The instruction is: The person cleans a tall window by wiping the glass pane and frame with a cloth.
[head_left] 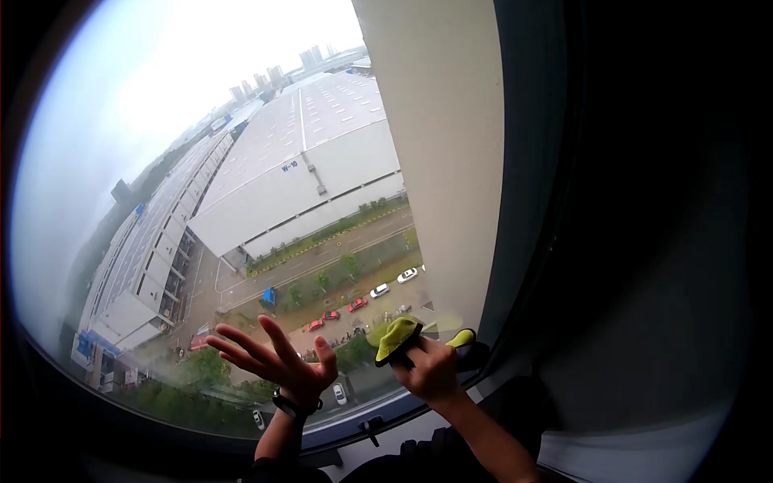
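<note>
A yellow-green cloth (398, 338) with a dark edge is bunched in my right hand (430, 370), whose fingers are curled round it close to the window glass. A further yellow-green piece (461, 338) shows just right of that hand, beside something dark. To the left, my left hand (282, 364) is raised before the glass with its fingers spread and nothing in it. A dark band (291, 406) circles the left wrist. Whether the left fingertips touch the glass, I cannot tell.
Dark window frame (386, 413) curves below the hands, with a small dark latch (371, 429) on it. Beyond the glass are a large white building (322, 193), a road and parked cars. A beige wall (447, 161) stands at the right.
</note>
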Motion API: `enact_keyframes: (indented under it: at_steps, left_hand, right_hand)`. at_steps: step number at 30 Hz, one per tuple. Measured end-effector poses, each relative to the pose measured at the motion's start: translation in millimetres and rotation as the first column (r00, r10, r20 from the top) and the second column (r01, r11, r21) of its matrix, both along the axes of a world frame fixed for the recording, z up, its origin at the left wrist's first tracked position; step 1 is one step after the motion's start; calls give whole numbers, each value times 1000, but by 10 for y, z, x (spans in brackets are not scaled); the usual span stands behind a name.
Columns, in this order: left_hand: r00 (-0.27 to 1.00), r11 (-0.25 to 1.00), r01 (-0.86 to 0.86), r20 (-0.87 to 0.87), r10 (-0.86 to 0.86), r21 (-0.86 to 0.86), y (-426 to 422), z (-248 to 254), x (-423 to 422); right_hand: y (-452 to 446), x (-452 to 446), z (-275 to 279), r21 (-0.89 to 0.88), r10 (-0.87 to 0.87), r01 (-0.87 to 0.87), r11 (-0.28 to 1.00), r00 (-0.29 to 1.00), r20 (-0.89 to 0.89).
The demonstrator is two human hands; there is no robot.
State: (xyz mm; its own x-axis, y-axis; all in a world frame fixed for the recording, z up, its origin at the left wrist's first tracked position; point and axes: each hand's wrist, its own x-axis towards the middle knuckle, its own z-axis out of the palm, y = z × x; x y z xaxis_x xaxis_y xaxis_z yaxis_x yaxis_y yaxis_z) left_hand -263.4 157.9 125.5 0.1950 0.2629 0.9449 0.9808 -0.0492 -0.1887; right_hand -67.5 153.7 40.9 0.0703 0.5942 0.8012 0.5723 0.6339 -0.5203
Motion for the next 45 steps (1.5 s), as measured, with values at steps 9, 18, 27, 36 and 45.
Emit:
enact_keyframes:
  at_steps: [9, 18, 27, 36, 45]
  left_hand:
    - [998, 1000, 30, 51, -31, 5, 176, -216, -23]
    - [995, 997, 71, 67, -73, 36, 217, -287, -37]
    - [994, 996, 71, 84, -75, 49, 235, -311, -49]
    - [998, 995, 53, 29, -50, -83, 302, -553, -101]
    - [985, 995, 101, 144, -96, -27, 431, -664, -150]
  right_hand:
    - [231, 281, 132, -134, -242, 214, 968, 935, -260]
    - [156, 20, -279, -53, -107, 110, 992, 993, 53]
    - [127, -210, 128, 15, -33, 32, 999, 996, 77]
    - [-106, 194, -1094, -499, -223, 143, 855, 969, -105]
    - [-853, -208, -1859, -696, -251, -68, 715, 904, -346]
